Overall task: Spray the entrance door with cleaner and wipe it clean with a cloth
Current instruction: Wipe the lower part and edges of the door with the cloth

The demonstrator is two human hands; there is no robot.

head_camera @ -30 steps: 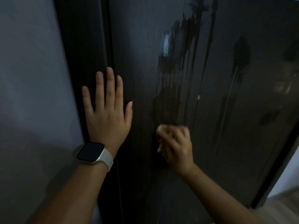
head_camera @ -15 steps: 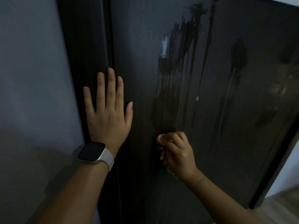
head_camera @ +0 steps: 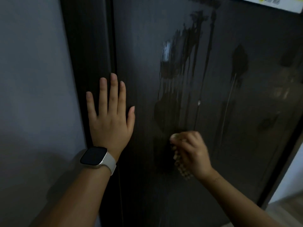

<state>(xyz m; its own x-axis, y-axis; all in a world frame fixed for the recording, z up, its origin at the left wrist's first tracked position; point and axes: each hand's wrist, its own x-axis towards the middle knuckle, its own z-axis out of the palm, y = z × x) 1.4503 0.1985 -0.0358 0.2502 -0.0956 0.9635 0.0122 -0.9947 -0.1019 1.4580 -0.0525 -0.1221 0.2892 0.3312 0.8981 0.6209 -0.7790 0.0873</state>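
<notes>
Spray's on the door (head_camera: 205, 145), runs streaking down, and your right hand (head_camera: 191, 153) bunches the cloth (head_camera: 181, 167) against the lower streaks while your left hand (head_camera: 110, 118) lies flat at its edge, so most wiping remains.

The entrance door (head_camera: 205, 95) is very dark brown, streaked with darker wet runs in the upper middle of the frame. The cloth (head_camera: 181, 166) is pale beige with a small checked pattern. The wall (head_camera: 32, 79) at left is grey, and the smartwatch (head_camera: 96, 158) has a black face on a cream strap.
</notes>
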